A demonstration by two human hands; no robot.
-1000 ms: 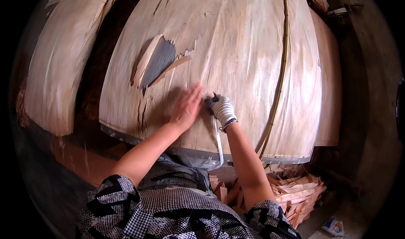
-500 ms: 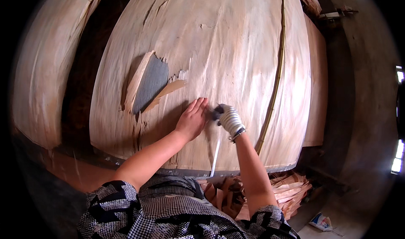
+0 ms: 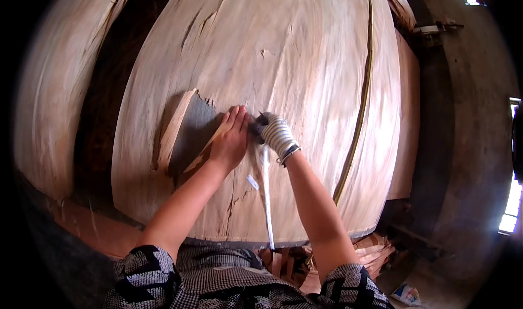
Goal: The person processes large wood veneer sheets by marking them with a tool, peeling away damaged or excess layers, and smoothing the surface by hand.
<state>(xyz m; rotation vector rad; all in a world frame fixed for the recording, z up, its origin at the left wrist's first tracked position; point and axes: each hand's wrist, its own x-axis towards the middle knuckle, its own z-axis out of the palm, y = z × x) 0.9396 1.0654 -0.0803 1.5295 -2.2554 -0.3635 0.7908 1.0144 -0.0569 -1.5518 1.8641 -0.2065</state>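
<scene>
My bare left hand (image 3: 230,144) lies flat on a pale wood veneer sheet (image 3: 310,74), its fingers stretched forward. It rests beside a torn gap (image 3: 195,121) where a dark grey surface shows, and partly covers a curled veneer flap. Close to its right, my right hand (image 3: 277,132) wears a striped glove with dark fingertips. Those fingers are closed and blurred; a small dark point shows at them, but what they grip I cannot make out. From below the glove, a narrow white tape strip (image 3: 266,194) runs to the sheet's near edge. A short white tape piece (image 3: 252,182) lies left of it.
A long thin stick-like strip (image 3: 362,102) runs along the right side of the sheet. Another veneer stack (image 3: 52,91) stands left across a dark gap. Veneer scraps (image 3: 373,249) are heaped below the near edge, and a white-and-blue bag (image 3: 406,294) lies on the floor.
Both hands have moved left and farther up the sheet, nearer the torn gap. More of the white tape strip shows behind the right hand, and the short tape piece has come into sight.
</scene>
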